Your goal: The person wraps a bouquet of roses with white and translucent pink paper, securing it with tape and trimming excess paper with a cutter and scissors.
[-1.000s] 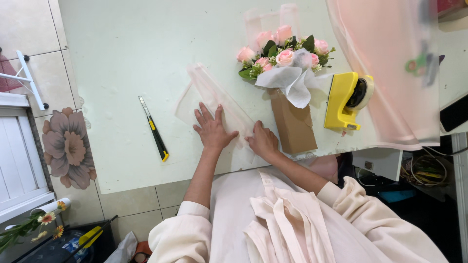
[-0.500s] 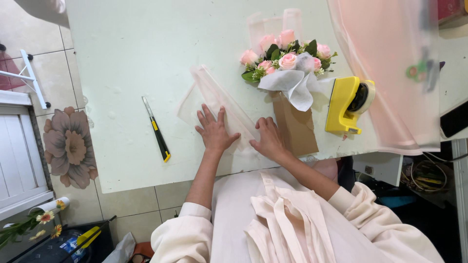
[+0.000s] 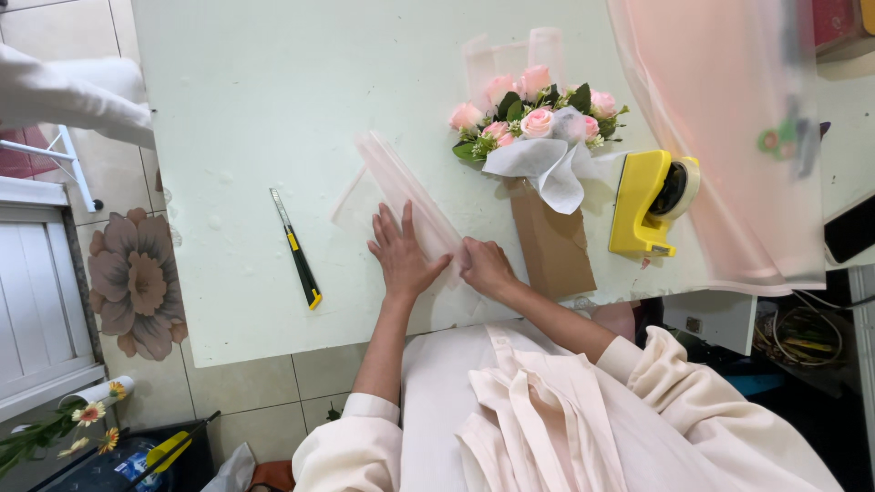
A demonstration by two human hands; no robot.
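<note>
A folded sheet of sheer pale pink wrapping (image 3: 394, 178) lies on the light green table (image 3: 273, 91). My left hand (image 3: 401, 255) presses flat on its near end, fingers spread. My right hand (image 3: 486, 267) pinches the same sheet's edge just to the right. A bouquet of pink roses (image 3: 533, 118) wrapped in white tissue and brown paper (image 3: 551, 246) lies right beside my right hand.
A yellow and black utility knife (image 3: 297, 248) lies left of my hands. A yellow tape dispenser (image 3: 649, 202) sits right of the bouquet. A large pink sheer sheet (image 3: 720, 137) drapes over the table's right end. Another person's white sleeve (image 3: 68, 91) shows at far left.
My right hand slid slightly along the sheet's edge toward my left hand. A white sleeve has come into view at the upper left.
</note>
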